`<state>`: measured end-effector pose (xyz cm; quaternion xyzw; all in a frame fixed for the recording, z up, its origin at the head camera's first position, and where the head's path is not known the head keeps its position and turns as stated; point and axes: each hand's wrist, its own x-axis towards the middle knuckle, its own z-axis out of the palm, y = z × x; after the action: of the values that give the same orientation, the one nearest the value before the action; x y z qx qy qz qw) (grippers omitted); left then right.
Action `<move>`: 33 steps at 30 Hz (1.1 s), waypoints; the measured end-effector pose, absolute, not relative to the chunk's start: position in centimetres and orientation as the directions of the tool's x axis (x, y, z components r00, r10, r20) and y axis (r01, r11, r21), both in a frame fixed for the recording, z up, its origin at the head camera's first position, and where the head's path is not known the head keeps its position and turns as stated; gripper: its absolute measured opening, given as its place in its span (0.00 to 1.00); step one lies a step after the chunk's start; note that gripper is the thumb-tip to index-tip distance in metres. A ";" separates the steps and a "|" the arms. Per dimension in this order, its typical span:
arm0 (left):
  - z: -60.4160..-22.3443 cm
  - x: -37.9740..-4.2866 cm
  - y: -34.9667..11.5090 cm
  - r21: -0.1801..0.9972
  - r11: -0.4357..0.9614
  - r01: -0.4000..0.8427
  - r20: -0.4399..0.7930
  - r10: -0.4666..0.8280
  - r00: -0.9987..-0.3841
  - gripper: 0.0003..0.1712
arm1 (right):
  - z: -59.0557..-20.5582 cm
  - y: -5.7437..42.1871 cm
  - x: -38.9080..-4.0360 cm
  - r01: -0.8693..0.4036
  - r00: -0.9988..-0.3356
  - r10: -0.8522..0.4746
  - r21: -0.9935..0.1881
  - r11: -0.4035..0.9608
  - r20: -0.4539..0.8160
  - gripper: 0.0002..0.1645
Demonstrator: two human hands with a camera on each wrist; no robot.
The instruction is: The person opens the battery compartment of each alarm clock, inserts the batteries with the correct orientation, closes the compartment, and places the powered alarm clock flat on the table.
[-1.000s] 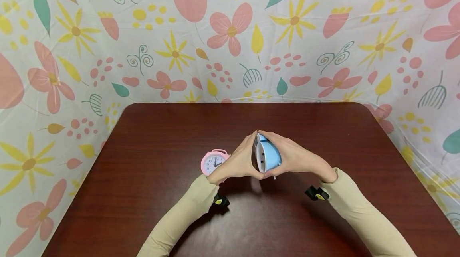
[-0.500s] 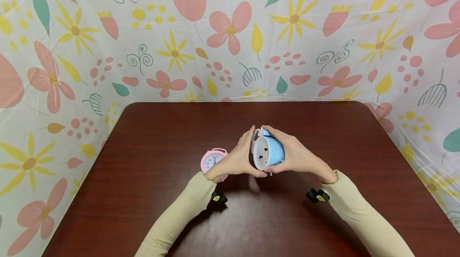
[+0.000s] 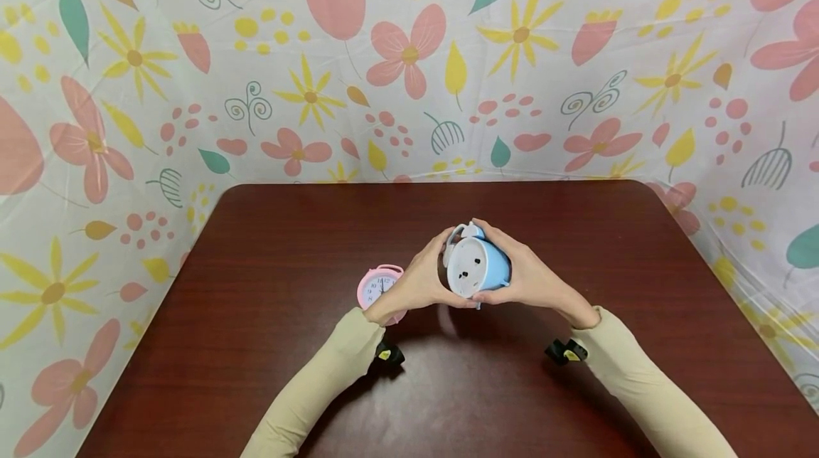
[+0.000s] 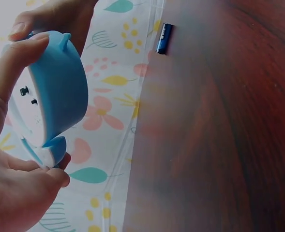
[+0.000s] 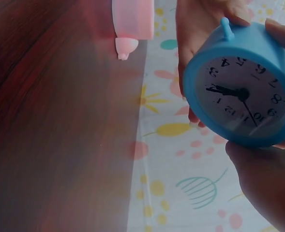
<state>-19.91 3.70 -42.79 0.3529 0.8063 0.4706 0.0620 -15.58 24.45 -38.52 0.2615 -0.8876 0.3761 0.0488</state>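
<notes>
Between both hands is a blue twin-bell alarm clock (image 3: 495, 264), raised over the table, its white back with small black knobs towards the head camera. My left hand (image 3: 419, 280) holds it from the left, thumb at its foot end and fingers by the bells. From the other side my right hand (image 3: 531, 273) grips the blue casing. The clock's dial (image 5: 239, 92) with black hands shows in the right wrist view. A pink alarm clock (image 3: 371, 291) stands on the table behind my left wrist, partly hidden by it.
The dark red-brown table (image 3: 256, 230) reaches to a flower-patterned cloth (image 3: 409, 124) at the back and sides. A dark blue battery (image 4: 164, 38) lies on the table in the left wrist view. Black wrist devices (image 3: 566, 351) hang under both sleeves.
Both hands have turned the blue alarm clock, so more of its white back faces the head camera. It has also risen slightly. The pink clock stays put.
</notes>
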 end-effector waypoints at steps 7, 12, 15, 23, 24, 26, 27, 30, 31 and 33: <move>-42.7 -20.0 3.7 0.792 0.337 0.509 0.223 0.617 -0.755 0.65 | -36.5 23.7 -14.5 -0.478 -0.862 -0.451 -0.661 0.578 0.229 0.64; -42.7 -20.2 3.8 0.771 0.365 0.522 0.228 0.607 -0.761 0.65 | -36.4 23.8 -14.4 -0.469 -0.863 -0.464 -0.659 0.588 0.200 0.65; -42.8 -20.3 3.8 0.762 0.382 0.523 0.226 0.600 -0.768 0.66 | -36.8 24.1 -14.6 -0.448 -0.870 -0.463 -0.666 0.596 0.171 0.67; -42.6 -20.0 3.9 0.740 0.437 0.511 0.168 0.615 -0.770 0.69 | -39.1 25.2 -16.1 -0.480 -0.854 -0.481 -0.659 0.579 0.199 0.71; -42.6 -20.0 3.9 0.739 0.436 0.514 0.168 0.620 -0.767 0.69 | -39.0 25.2 -16.1 -0.485 -0.851 -0.486 -0.657 0.578 0.201 0.71; -42.5 -20.0 3.8 0.727 0.438 0.529 0.172 0.630 -0.757 0.69 | -39.0 25.2 -16.1 -0.488 -0.848 -0.493 -0.650 0.582 0.195 0.71; -42.5 -20.0 3.8 0.718 0.440 0.539 0.175 0.636 -0.752 0.69 | -39.0 25.2 -16.1 -0.488 -0.847 -0.497 -0.646 0.587 0.189 0.71; -42.5 -20.1 3.8 0.700 0.438 0.564 0.185 0.652 -0.736 0.69 | -39.0 25.2 -16.1 -0.483 -0.847 -0.504 -0.637 0.601 0.167 0.71; -42.5 -20.1 3.8 0.696 0.436 0.570 0.187 0.656 -0.731 0.69 | -39.0 25.2 -16.1 -0.479 -0.849 -0.504 -0.634 0.606 0.160 0.72; -42.5 -20.1 3.8 0.693 0.436 0.574 0.186 0.661 -0.727 0.69 | -39.1 25.1 -16.1 -0.475 -0.851 -0.502 -0.628 0.616 0.152 0.72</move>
<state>-20.10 3.82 -42.49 0.3651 0.8454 0.3857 0.0564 -16.13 25.12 -39.10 0.2720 -0.8986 0.3437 -0.0195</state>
